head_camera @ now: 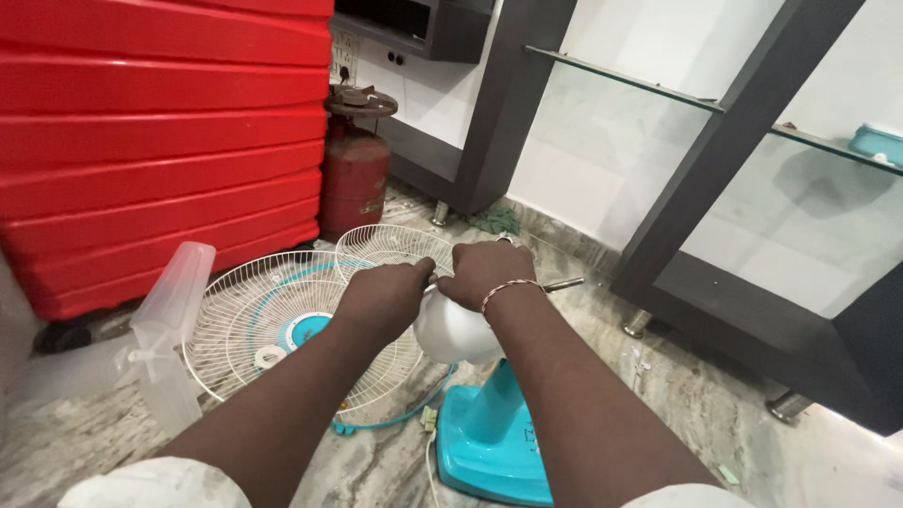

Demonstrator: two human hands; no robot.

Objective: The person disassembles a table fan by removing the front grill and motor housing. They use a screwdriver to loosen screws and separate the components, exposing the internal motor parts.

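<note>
A white fan motor housing (453, 331) stands on a turquoise base (489, 437) in front of me. My left hand (386, 293) and my right hand (484, 271) are closed on the top front of the motor, fingers meeting around its shaft area. A metal shaft (562, 283) sticks out to the right of my right hand. A beaded bracelet circles my right wrist. What the fingers pinch is hidden.
Two white wire fan grilles (282, 320) lie on the marble floor, one with a turquoise hub. Clear plastic fan blades (169, 329) lie at left. A red ribbed panel (160, 141), a red gas cylinder (355, 174) and a dark shelf unit (743, 263) with glass shelves surround the spot.
</note>
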